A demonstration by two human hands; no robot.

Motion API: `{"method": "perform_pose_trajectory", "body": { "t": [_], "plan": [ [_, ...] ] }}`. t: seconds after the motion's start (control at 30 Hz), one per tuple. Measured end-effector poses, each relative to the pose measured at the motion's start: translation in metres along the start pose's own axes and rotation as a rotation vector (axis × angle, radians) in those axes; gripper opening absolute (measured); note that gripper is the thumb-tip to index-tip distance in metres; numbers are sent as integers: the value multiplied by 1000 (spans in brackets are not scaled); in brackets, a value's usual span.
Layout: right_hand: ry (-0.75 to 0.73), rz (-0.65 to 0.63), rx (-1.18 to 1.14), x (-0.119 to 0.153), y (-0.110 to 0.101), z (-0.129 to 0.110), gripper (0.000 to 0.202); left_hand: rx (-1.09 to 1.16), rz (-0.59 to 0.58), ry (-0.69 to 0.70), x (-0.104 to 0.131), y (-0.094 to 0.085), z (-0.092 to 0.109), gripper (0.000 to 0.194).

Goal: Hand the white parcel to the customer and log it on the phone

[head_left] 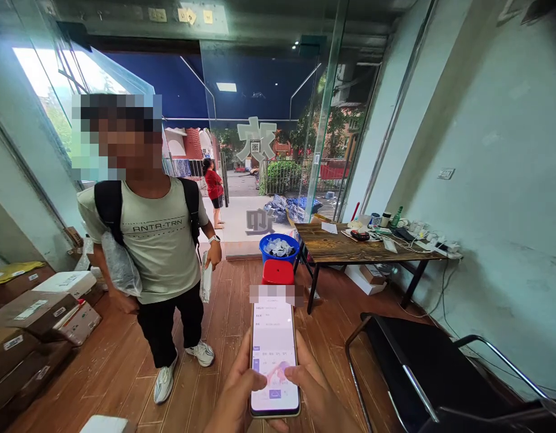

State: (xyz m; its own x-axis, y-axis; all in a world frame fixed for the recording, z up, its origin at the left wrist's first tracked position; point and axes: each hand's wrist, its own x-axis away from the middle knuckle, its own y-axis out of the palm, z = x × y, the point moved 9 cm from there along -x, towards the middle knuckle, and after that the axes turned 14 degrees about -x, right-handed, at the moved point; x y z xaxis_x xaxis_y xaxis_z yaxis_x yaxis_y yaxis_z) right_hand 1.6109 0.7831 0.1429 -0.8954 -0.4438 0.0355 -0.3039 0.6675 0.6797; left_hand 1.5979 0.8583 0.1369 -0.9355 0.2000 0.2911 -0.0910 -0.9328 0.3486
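A smartphone [273,349] with a lit screen is upright at the bottom centre. My left hand [235,394] grips its left edge, thumb on the screen. My right hand [316,391] cups its right side, thumb also resting on the lower screen. A person in a pale T-shirt [158,240] with a black backpack stands facing me at the left, carrying a grey plastic parcel [121,264] under one arm and a small white packet [206,278] in the other hand.
Cardboard boxes [32,325] are stacked along the left wall. A wooden table [350,248] with cluttered items stands at the right, a red stool [278,272] and blue bin [278,246] beside it. A black metal-framed chair [422,367] is near right. Another person stands outside the open glass doorway [213,189].
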Motion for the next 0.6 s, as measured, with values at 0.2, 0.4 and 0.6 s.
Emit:
{"method": "perform_pose_trajectory", "body": {
  "t": [0.2,0.4,0.6],
  "plan": [
    [-13,-3,-6,-1,1,-2,63,178,-74,119,-3,3,3,86],
    [-26,-34,19,-2,3,-2,66,162,-83,117,-7,-1,-3,88],
    [-43,-24,33,-3,-4,4,76,-72,-50,16,-4,0,-6,91]
  ]
}}
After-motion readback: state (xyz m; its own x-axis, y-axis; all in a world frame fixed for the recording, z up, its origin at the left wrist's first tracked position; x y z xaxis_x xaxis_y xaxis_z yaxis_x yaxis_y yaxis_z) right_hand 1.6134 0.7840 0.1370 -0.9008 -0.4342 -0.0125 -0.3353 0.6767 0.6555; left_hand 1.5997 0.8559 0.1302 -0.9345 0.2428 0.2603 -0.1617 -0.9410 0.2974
